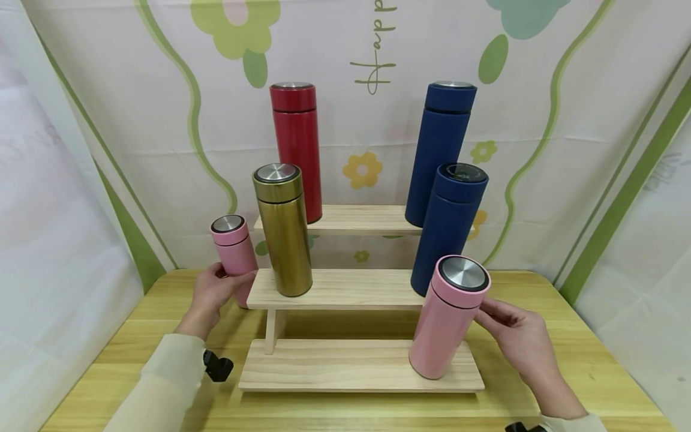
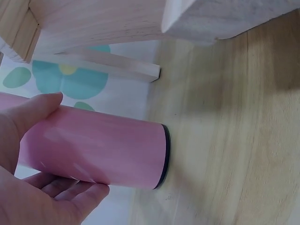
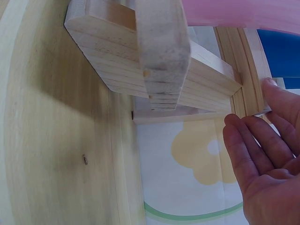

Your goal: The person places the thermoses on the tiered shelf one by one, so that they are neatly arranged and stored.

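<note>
My left hand (image 1: 212, 295) grips a pink thermos bottle (image 1: 236, 255) with a silver-topped lid, beside the left end of a tiered wooden shelf (image 1: 345, 288). In the left wrist view, its thumb and fingers wrap the pink thermos (image 2: 103, 147) from two sides, the dark-rimmed base (image 2: 167, 157) close to the tabletop. At the stand's right side, my right hand (image 1: 520, 336) pinches the end of the middle board (image 3: 247, 75), thumb above and fingers below. Another pink thermos (image 1: 445, 324) stands on the lowest board, partly in front of that hand's fingertips.
A gold thermos (image 1: 286, 246) and a blue one (image 1: 450, 222) stand on the middle board. On the top board are a red thermos (image 1: 297, 144) and a taller-placed blue thermos (image 1: 439, 156). Printed cloth (image 1: 356, 120) hangs behind the wooden table (image 1: 540, 396).
</note>
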{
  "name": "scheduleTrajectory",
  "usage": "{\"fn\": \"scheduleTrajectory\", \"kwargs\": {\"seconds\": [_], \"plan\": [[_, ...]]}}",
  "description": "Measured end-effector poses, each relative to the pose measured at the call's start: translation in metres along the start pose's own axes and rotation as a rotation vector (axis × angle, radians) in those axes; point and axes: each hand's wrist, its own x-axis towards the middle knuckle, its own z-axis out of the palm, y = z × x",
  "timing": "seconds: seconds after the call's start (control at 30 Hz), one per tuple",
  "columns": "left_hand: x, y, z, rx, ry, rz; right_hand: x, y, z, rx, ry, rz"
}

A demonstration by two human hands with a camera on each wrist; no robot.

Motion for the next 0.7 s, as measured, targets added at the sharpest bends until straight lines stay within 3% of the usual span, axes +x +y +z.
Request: {"fn": "scheduleTrajectory", "kwargs": {"seconds": [0.3,0.7], "plan": [[-0.002,-0.003,0.004,0.089,0.075,0.046,0.0,0.001,0.0,-0.003,-0.001,-0.008],[-0.003,0.0,0.014,0.128,0.151,0.09,0.001,0.002,0.0,0.009,-0.007,0.001]]}}
